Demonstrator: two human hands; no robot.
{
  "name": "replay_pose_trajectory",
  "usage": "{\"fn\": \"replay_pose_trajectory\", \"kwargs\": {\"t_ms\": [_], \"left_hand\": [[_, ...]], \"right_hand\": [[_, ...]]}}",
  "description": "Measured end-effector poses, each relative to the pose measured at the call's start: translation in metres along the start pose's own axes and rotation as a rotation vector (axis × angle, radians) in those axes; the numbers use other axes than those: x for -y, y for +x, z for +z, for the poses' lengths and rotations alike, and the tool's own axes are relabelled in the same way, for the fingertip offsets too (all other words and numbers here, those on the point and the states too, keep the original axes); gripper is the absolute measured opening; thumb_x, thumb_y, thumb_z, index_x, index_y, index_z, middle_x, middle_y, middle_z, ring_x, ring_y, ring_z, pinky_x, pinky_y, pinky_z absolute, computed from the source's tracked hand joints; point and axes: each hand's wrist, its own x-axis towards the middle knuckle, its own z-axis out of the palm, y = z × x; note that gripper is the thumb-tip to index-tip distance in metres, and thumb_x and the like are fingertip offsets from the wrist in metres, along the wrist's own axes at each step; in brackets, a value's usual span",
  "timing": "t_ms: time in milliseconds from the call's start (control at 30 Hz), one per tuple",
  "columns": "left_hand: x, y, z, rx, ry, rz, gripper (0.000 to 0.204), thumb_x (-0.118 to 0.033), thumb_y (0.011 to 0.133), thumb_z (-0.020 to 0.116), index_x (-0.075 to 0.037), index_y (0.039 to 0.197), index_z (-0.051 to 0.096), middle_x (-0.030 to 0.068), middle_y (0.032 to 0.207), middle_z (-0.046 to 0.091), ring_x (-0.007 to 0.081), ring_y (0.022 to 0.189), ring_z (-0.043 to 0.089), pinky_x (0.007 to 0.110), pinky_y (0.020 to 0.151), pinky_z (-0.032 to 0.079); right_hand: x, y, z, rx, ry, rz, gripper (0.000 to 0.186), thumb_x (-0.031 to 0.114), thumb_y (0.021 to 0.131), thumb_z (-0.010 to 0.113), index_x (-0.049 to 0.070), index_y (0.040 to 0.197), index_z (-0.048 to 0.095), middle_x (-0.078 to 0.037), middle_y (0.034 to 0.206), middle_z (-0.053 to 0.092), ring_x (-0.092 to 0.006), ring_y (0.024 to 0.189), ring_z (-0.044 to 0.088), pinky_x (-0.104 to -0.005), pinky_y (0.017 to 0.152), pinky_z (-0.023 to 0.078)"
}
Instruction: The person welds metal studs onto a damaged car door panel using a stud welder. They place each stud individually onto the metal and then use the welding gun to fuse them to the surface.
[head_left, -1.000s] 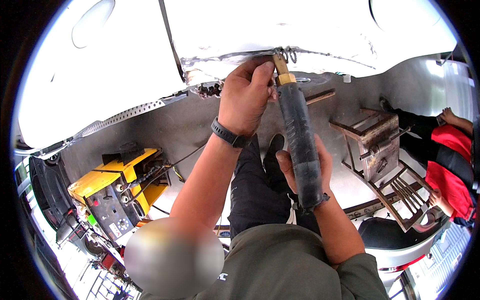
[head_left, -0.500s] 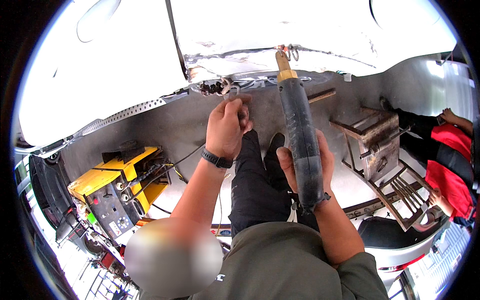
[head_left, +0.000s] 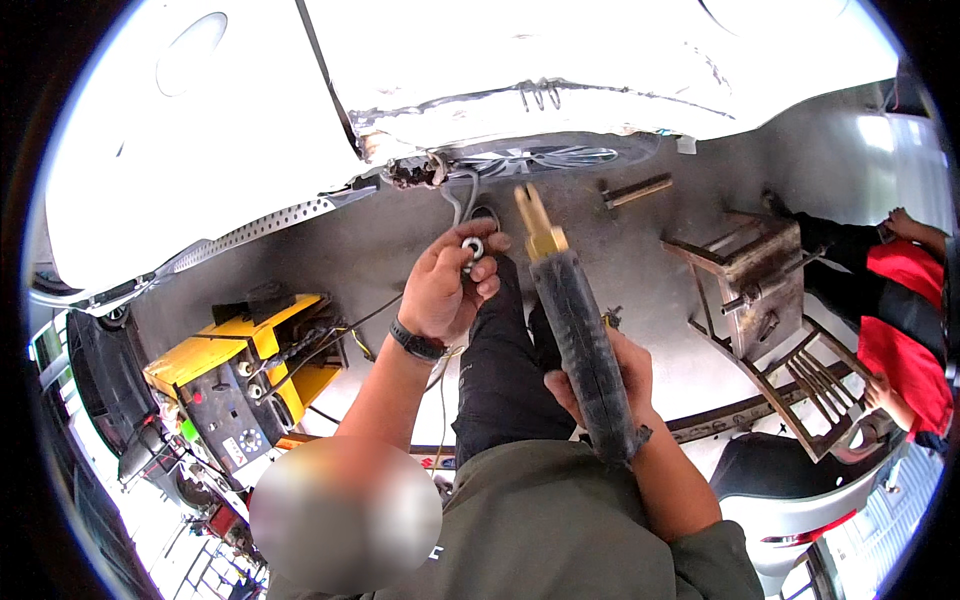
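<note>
In my right hand (head_left: pixel 632 375) is a black spot-welding gun (head_left: pixel 585 340) with a brass-coloured slotted tip, pointing up and away from me. Its tip hangs in the air below the white car panel (head_left: pixel 620 60). Several thin wire rings (head_left: pixel 540 96) stand in a row on the panel's scraped, creased lower edge. My left hand (head_left: pixel 440 290), a dark watch at its wrist, is raised with curled fingers around shiny metal rings (head_left: pixel 472 247); how many I cannot tell. Just beyond it, grey looped cables (head_left: pixel 465 195) hang by the torn, rusty sill end (head_left: pixel 415 172).
A yellow and black machine (head_left: pixel 235 365) with cables stands at the left. To the right are a worn metal stand (head_left: pixel 755 290) and a person in red (head_left: pixel 890 350). A bar (head_left: pixel 640 190) lies on the floor near a car wheel (head_left: pixel 535 158).
The welding gun has come back from the panel, its tip now away from the rings standing there. My left hand has dropped slightly and turned, showing the metal rings in its fingers.
</note>
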Motion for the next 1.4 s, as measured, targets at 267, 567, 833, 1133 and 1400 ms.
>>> {"fn": "replay_pose_trajectory", "kwargs": {"t_ms": [267, 567, 833, 1133, 1400], "left_hand": [[-0.014, 0.019, 0.048, 0.283, 0.134, 0.264, 0.031, -0.015, 0.103, 0.040, 0.000, 0.127, 0.051, 0.0129, 0.101, 0.063, 0.0091, 0.066, 0.050, 0.027, 0.058, 0.046], [-0.010, 0.029, 0.045, 0.416, -0.063, 0.345, 0.020, -0.023, 0.103, 0.053, -0.006, 0.110, 0.061, 0.0047, 0.098, 0.060, 0.0106, 0.076, 0.048, 0.027, 0.067, 0.044], [-0.004, 0.024, 0.038, 0.418, -0.080, 0.231, 0.019, -0.028, 0.100, 0.058, -0.011, 0.108, 0.060, 0.0000, 0.089, 0.050, 0.0107, 0.075, 0.043, 0.029, 0.068, 0.042], [-0.003, 0.032, 0.035, 0.651, -0.077, 0.267, 0.024, -0.026, 0.101, 0.056, -0.005, 0.112, 0.059, 0.0028, 0.089, 0.050, 0.0108, 0.072, 0.043, 0.030, 0.067, 0.044], [-0.019, 0.032, 0.033, 0.519, 0.109, 0.336, 0.036, -0.012, 0.106, 0.044, 0.009, 0.132, 0.055, 0.0063, 0.100, 0.063, 0.0096, 0.072, 0.058, 0.026, 0.069, 0.051]], "right_hand": [[0.012, -0.025, -0.027, 0.090, 0.401, 0.514, 0.040, 0.015, 0.073, 0.090, 0.006, 0.104, 0.067, -0.004, 0.089, 0.068, -0.0149, 0.082, 0.068, -0.0307, 0.071, 0.053], [0.012, -0.009, -0.026, 0.138, 0.432, 0.470, 0.023, 0.005, 0.079, 0.082, 0.007, 0.091, 0.064, 0.000, 0.085, 0.065, -0.0098, 0.076, 0.062, -0.0269, 0.070, 0.052], [0.007, -0.008, -0.019, 0.201, 0.597, 0.518, 0.033, -0.002, 0.079, 0.080, 0.004, 0.107, 0.065, 0.000, 0.088, 0.064, -0.0092, 0.080, 0.062, -0.0261, 0.073, 0.052], [-0.005, -0.016, -0.019, 0.200, 0.875, 0.537, 0.039, 0.000, 0.084, 0.076, -0.003, 0.119, 0.061, -0.007, 0.098, 0.068, -0.0106, 0.086, 0.066, -0.0254, 0.076, 0.056], [-0.031, -0.012, -0.010, 0.283, 1.262, 0.584, 0.049, 0.021, 0.089, 0.078, 0.006, 0.132, 0.058, -0.011, 0.123, 0.064, -0.0172, 0.091, 0.065, -0.0287, 0.077, 0.053]]}}
